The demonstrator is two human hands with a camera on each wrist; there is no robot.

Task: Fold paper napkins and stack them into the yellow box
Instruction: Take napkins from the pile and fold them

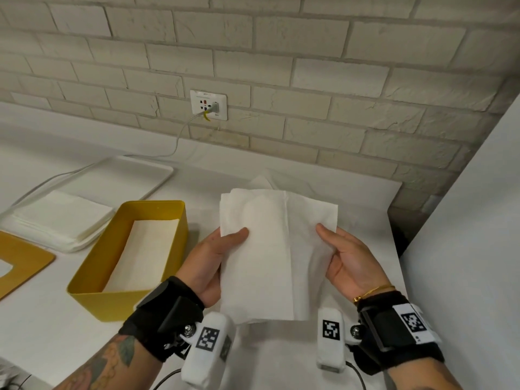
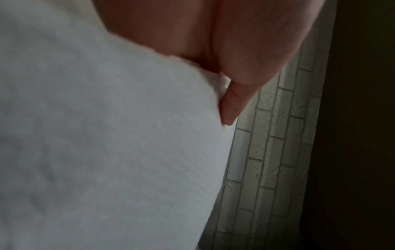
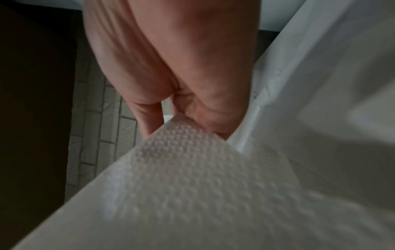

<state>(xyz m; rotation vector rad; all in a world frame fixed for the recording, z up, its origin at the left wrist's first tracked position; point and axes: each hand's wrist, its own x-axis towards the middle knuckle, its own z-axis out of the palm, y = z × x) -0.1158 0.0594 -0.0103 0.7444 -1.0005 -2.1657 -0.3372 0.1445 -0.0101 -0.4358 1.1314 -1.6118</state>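
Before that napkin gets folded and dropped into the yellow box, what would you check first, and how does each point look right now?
1. Both hands hold the napkin: ok. The left hand pinches its left edge and the right hand its right edge.
2. Napkin off the table: ok, it is held up in the air.
3. Centre crease to fold along: ok, a vertical line shows down the middle.
4. Yellow box open: ok, its lid lies off to the left.
5. Room in the box: ok, the folded napkins inside sit low.
6. More napkins ready: ok, a stack waits on the white tray.
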